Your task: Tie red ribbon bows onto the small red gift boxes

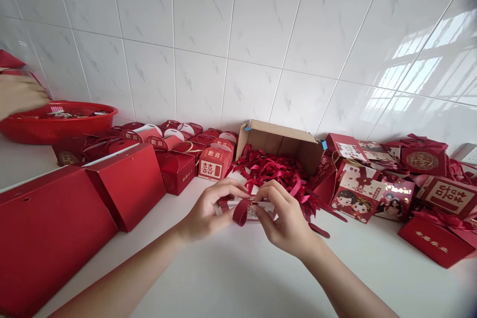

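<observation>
At the middle of the white table, both my hands meet over a small red-and-white printed gift box point(265, 205). A dark red strap point(241, 212) curls up from the top of the box in a loop. My left hand point(206, 208) is closed, its thumb and fingers pinching this strap from the left side. On the other side, my right hand point(285, 216) pinches the strap near its end, fingertips bent over the box's top. My fingers cover most of the box. Just behind it lies a heap of red ribbons point(276, 166).
The ribbons spill from a tipped cardboard box point(285, 134). Small red gift boxes point(214, 161) stand left, behind large red boxes point(126, 184). More decorated boxes point(357, 194) are piled right. At far left, another person's hand point(22, 94) is over a red plastic basket point(85, 121).
</observation>
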A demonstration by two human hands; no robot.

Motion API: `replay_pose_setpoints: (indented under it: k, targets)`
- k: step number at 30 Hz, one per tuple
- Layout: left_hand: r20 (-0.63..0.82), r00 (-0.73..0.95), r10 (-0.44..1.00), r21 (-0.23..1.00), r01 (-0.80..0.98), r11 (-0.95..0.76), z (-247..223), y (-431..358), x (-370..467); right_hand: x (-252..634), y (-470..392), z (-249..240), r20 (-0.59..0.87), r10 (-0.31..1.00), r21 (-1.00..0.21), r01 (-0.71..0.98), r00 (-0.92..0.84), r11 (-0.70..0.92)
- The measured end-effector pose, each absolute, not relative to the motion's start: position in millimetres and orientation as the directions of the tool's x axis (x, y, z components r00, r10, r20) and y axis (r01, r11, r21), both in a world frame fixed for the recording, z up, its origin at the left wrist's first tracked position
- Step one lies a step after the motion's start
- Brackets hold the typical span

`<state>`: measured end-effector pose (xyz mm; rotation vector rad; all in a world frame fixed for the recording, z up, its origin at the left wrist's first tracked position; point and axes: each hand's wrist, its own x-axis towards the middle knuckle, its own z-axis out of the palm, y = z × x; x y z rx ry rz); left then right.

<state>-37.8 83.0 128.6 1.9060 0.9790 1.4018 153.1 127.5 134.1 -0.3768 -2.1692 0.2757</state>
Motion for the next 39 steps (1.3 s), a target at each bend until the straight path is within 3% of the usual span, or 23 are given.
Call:
replay_pose_setpoints:
  k: [10,21,24,27,30,33,35,37,39]
  targets:
    - [0.670,0.081,0.738,0.644,0.429,-0.633,122,81,-30,150,125,133,0.739,0.453,-0.411,0.199,-0.498,0.889]
    - [0.655,0.062,0.753,0.677,0.395,-0.622,121,86,-32,150,127,136,0.721,0.518,-0.477,0.213,-0.460,0.853]
    - [0.674,0.028,0.738,0.673,0.388,-0.630,118,90,-33,159,135,141,0.629,0.571,-0.489,0.302,-0.527,0.818]
    - [0.687,-0.017,0.727,0.681,0.364,-0.635,113,93,-34,169,146,145,0.550,0.592,-0.423,0.415,-0.589,0.805]
    - [0.660,-0.095,0.745,0.726,0.335,-0.600,107,98,-35,181,157,154,0.508,0.650,-0.405,0.510,-0.565,0.759]
    - [0.622,-0.169,0.765,0.759,0.371,-0.535,100,105,-37,204,164,173,0.444,0.816,-0.595,0.559,-0.369,0.577]
    - [0.592,-0.178,0.786,0.766,0.427,-0.481,95,109,-39,227,167,188,0.432,0.896,-0.748,0.512,-0.106,0.422]
    - [0.571,-0.162,0.804,0.758,0.480,-0.441,90,113,-40,254,171,199,0.484,0.851,-0.836,0.395,0.202,0.382]
    - [0.562,-0.144,0.814,0.743,0.519,-0.421,86,114,-40,281,177,204,0.567,0.683,-0.823,0.284,0.460,0.492]
